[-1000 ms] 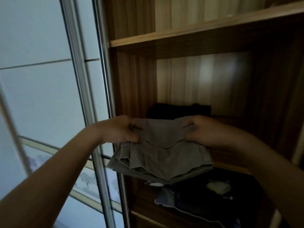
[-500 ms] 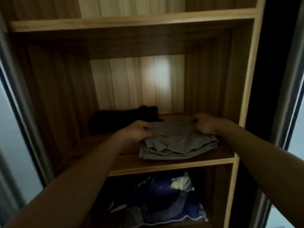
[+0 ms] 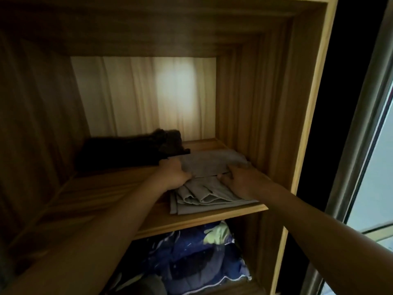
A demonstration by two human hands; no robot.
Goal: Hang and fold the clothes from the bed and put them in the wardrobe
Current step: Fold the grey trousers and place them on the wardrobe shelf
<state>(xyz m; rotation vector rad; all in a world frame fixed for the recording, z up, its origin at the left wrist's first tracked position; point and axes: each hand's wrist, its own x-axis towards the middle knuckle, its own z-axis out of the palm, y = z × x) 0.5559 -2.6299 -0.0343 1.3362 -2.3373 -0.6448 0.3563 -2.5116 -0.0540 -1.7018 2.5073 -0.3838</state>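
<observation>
Front right on the shelf [image 3: 191,223], left hand [image 3: 174,176] and right hand [image 3: 241,183] both grip the folded grey garment [image 3: 212,165].

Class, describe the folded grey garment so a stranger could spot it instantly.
Find the wardrobe's shelf. At its right front lies the folded grey garment, gripped by the left hand and right hand. Behind are black clothes, below blue bedding.

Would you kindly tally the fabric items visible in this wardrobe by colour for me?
grey folded garment: 1
black garment: 1
blue patterned bundle: 1
Total: 3
</observation>
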